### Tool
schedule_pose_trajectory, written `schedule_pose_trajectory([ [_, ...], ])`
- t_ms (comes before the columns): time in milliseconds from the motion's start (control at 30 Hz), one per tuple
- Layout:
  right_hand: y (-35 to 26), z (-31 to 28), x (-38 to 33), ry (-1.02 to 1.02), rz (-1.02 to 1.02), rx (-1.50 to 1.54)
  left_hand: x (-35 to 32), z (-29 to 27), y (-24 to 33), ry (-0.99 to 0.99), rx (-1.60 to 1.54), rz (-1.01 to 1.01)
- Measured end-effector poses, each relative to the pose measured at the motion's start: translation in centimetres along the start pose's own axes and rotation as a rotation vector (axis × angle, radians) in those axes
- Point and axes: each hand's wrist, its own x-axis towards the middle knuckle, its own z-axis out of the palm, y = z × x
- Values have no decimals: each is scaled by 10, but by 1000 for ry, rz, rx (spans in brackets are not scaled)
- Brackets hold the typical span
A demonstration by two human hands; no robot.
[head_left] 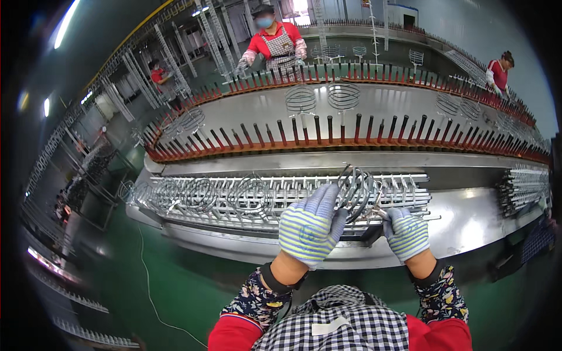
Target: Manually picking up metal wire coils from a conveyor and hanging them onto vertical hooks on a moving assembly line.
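Floor (193, 275) is green, with a thin white cable (146, 281) trailing across it at left. A long steel conveyor bed (246, 108), edged with upright pegs, curves behind a bare-metal worktable (465, 228). Tube light (67, 23) glows upper left; pale wall (497, 29) at right, bright window (300, 10) at the back.
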Motion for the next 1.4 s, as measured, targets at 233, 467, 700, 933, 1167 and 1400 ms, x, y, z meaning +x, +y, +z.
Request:
schedule_pose_trajectory([
  [233, 32, -12, -14, -51, 47, -111, 13, 25, 29, -25, 37, 15],
  [467, 70, -18, -21, -70, 46, -96, 27, 63, 48, -88, 35, 21],
  [700, 100, -13, -31, -28, 59, -56, 29, 87, 60, -114, -220, -80],
  [933, 135, -18, -38, -7, 14, -121, 40, 117, 87, -131, -97, -56],
  [1167, 174, -33, -52, -47, 31, -107, 49, 143, 120, -170, -108, -60],
  [1400, 207, -48, -66, -113, 80, -41, 58, 170, 152, -130, -65, -74],
])
